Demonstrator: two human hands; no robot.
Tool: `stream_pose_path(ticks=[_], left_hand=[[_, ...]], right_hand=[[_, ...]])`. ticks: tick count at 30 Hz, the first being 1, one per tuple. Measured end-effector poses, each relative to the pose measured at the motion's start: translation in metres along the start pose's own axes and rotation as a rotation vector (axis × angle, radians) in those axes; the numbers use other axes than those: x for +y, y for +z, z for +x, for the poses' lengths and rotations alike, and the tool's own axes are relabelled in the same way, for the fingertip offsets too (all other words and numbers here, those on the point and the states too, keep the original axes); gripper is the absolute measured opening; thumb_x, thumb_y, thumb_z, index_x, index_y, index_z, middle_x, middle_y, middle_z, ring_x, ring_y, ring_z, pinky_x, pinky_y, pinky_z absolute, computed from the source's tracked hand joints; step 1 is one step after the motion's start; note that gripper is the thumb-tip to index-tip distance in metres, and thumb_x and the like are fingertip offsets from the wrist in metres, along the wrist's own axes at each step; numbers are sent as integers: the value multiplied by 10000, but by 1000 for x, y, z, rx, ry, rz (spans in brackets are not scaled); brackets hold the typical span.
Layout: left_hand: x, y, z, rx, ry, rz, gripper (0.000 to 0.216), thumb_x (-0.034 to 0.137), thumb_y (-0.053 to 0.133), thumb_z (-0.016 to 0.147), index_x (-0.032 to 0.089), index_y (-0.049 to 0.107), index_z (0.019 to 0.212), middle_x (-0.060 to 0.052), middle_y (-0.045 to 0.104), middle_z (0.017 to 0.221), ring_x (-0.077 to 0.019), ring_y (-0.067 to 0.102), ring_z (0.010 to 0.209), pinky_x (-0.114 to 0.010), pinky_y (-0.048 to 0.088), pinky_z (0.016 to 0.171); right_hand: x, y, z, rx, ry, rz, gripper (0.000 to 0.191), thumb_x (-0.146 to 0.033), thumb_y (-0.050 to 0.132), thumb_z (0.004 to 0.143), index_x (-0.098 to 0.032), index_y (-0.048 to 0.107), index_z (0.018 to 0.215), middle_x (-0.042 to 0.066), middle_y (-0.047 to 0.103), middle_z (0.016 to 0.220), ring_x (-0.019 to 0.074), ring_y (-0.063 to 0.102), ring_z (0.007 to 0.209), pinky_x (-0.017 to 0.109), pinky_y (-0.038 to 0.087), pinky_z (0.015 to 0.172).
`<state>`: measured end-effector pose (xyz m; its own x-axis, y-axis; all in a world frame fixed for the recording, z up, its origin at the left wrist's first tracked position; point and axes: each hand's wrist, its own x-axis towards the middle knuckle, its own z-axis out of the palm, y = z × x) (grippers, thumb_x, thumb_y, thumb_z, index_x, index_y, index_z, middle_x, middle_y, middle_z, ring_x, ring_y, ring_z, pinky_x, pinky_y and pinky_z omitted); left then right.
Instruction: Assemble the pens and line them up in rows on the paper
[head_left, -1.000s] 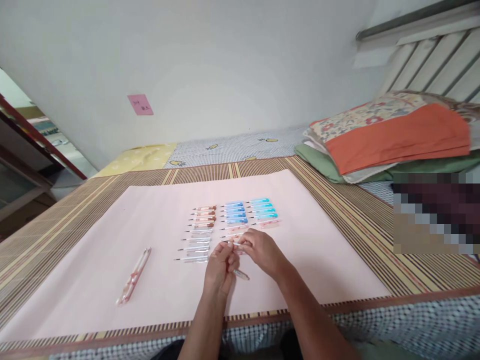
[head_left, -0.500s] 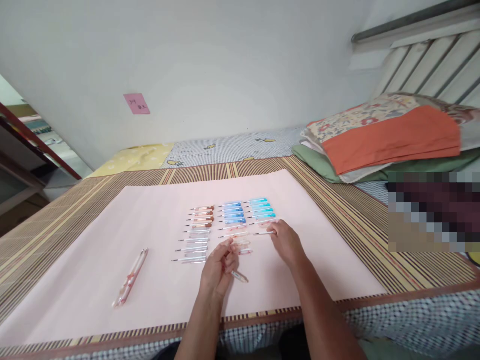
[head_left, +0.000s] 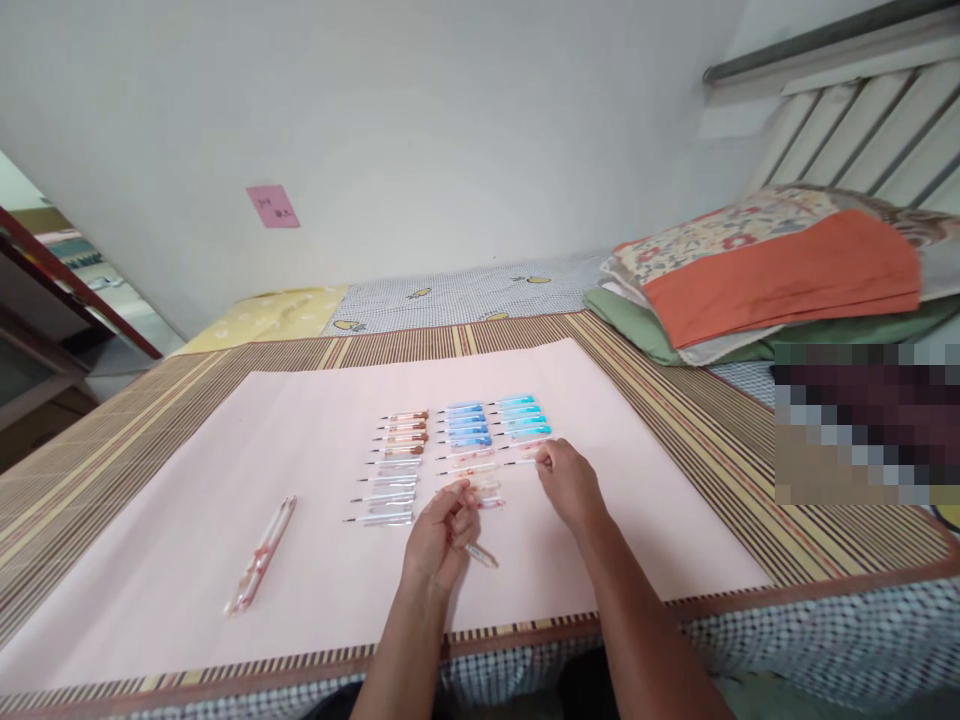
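Note:
My left hand (head_left: 444, 522) is closed around a slim, pale pen barrel (head_left: 484, 556), whose end sticks out below the fingers. At the right, my right hand (head_left: 571, 480) pinches a thin white pen refill (head_left: 520, 462) with a dark tip pointing left, low over the paper. Several pens lie in columns beyond the hands: brown pens (head_left: 403, 428), clear pens (head_left: 388, 500), blue pens (head_left: 465, 428) and turquoise pens (head_left: 521, 413), with thin dark tips toward the left. Pinkish pens (head_left: 472, 457) lie just past my left hand, which partly hides some of them.
The pink paper sheet (head_left: 187, 520) covers much of the striped mat (head_left: 667, 420). A couple of pink-and-clear pens (head_left: 261, 555) lie together at the left. Folded orange and floral cloth (head_left: 787, 280) is piled at the back right, against the white wall (head_left: 450, 140).
My right hand has shifted very slightly left and up with the refill. The left hand keeps its hold on the barrel, almost still.

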<state>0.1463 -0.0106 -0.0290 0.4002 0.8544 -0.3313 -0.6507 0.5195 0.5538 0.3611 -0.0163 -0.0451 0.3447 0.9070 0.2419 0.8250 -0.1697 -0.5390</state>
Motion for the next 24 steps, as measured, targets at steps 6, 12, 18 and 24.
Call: stream_pose_path(ticks=[6,12,18,24], left_hand=[[-1,-2,1,-2,-2,19,248,204,831,707,82,661,839,-10,583,694,-4,308,449,-118,215,363],[0,-2,1,-1,-17,16,220,194,810,734,94,654,852,-7,574,699,-9,318,455,-117,229,365],[-1,-3,2,-21,-30,15,228,187,805,739,91,637,859,-2,564,711,-6,310,454,-119,215,365],[-3,-4,2,-17,-25,10,262,201,823,725,67,651,870,-8,581,709,-2,298,453,-119,202,365]], right_hand=[[0,-2,2,33,-33,5,166,-82,547,862,-216,597,779,21,643,891,160,587,756,267,366,688],[2,-6,3,67,-6,-126,76,-133,641,868,-203,669,859,76,659,956,232,580,894,319,377,772],[-5,-7,5,31,38,-203,113,-162,617,931,-205,721,942,81,671,1006,236,568,940,322,338,757],[-6,-6,5,6,50,-174,166,-167,617,937,-217,730,1047,81,685,1040,233,578,987,320,343,803]])
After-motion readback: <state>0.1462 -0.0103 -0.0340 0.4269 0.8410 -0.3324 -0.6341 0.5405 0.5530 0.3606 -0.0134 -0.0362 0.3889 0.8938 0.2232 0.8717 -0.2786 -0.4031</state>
